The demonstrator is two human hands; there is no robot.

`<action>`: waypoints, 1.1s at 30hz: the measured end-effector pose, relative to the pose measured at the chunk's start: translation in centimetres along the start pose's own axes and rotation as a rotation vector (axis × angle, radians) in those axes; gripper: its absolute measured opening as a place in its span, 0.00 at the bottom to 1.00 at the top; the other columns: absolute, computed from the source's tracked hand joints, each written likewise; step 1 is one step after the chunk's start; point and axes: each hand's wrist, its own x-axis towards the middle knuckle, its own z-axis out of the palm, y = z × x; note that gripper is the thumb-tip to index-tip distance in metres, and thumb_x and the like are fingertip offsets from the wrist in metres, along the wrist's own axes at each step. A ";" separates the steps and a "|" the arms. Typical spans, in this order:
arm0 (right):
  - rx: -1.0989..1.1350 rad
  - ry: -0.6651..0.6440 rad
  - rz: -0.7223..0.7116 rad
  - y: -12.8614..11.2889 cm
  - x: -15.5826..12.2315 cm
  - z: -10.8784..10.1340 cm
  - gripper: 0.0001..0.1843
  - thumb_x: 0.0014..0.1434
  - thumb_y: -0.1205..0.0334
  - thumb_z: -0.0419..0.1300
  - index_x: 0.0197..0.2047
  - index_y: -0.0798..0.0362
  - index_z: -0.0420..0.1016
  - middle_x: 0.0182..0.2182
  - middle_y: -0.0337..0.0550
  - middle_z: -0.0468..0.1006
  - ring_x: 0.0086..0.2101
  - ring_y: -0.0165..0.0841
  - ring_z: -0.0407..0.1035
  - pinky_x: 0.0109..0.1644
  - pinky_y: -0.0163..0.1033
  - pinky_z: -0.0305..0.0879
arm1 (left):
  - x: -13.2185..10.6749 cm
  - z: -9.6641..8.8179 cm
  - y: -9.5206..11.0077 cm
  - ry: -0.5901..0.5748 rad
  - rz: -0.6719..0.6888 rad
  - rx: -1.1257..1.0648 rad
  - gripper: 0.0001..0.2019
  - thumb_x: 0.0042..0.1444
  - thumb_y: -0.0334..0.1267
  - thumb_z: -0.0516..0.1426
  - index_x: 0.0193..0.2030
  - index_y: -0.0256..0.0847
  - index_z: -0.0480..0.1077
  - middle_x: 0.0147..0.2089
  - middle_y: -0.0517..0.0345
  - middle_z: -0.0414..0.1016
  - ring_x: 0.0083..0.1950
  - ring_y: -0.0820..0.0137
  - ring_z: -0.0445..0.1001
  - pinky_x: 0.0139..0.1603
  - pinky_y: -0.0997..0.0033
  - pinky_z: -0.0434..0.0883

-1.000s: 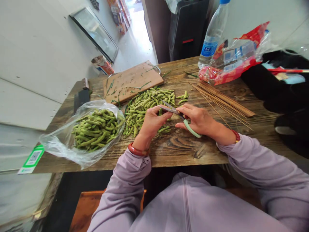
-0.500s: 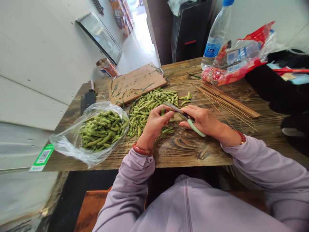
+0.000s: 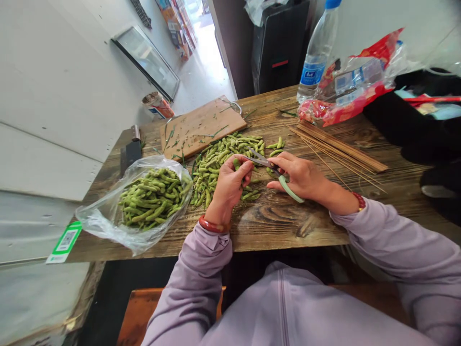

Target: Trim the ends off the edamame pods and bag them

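Note:
My left hand (image 3: 228, 185) pinches a green edamame pod (image 3: 236, 164) between thumb and fingers, just above the wooden table (image 3: 273, 221). My right hand (image 3: 300, 177) grips green-handled scissors (image 3: 273, 174), whose blades are parted and point left at the pod. Behind both hands lies a loose pile of edamame pods (image 3: 219, 154). To the left a clear plastic bag (image 3: 142, 202) lies open, full of more pods.
A wooden cutting board (image 3: 201, 126) with green scraps lies at the back, a cleaver (image 3: 130, 149) to its left. Bamboo skewers (image 3: 338, 146) lie at the right. A water bottle (image 3: 317, 53), a red plastic bag (image 3: 353, 81) and dark clothing (image 3: 414, 129) crowd the far right.
The scissor blades, nearly together a second ago, now stand parted at the pod. My left hand has turned the pod slightly. The view has shifted a little.

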 end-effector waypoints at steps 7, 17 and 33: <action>0.014 0.019 -0.041 0.3 0.1 0.0 0.27 0.60 0.49 0.66 0.57 0.54 0.71 0.45 0.50 0.76 0.35 0.38 0.72 0.40 0.42 0.70 | 0.2 0.0 -0.4 -0.027 0.026 0.035 0.17 0.47 0.41 0.71 0.33 0.38 0.67 0.24 0.66 0.66 0.21 0.82 0.61 0.19 0.82 0.55; 0.000 0.037 -0.024 0.1 0.1 -0.3 0.21 0.63 0.49 0.63 0.52 0.55 0.73 0.42 0.51 0.78 0.38 0.41 0.73 0.41 0.43 0.69 | 0.0 0.6 0.0 -0.025 -0.006 0.044 0.18 0.44 0.42 0.71 0.33 0.39 0.67 0.24 0.66 0.67 0.21 0.82 0.62 0.20 0.83 0.55; 0.073 0.036 -0.042 0.4 0.1 -0.1 0.29 0.59 0.45 0.67 0.57 0.53 0.72 0.45 0.50 0.76 0.36 0.38 0.73 0.40 0.43 0.71 | -0.2 0.3 0.5 0.002 0.061 0.010 0.15 0.46 0.40 0.70 0.34 0.39 0.71 0.24 0.67 0.65 0.22 0.81 0.60 0.21 0.80 0.56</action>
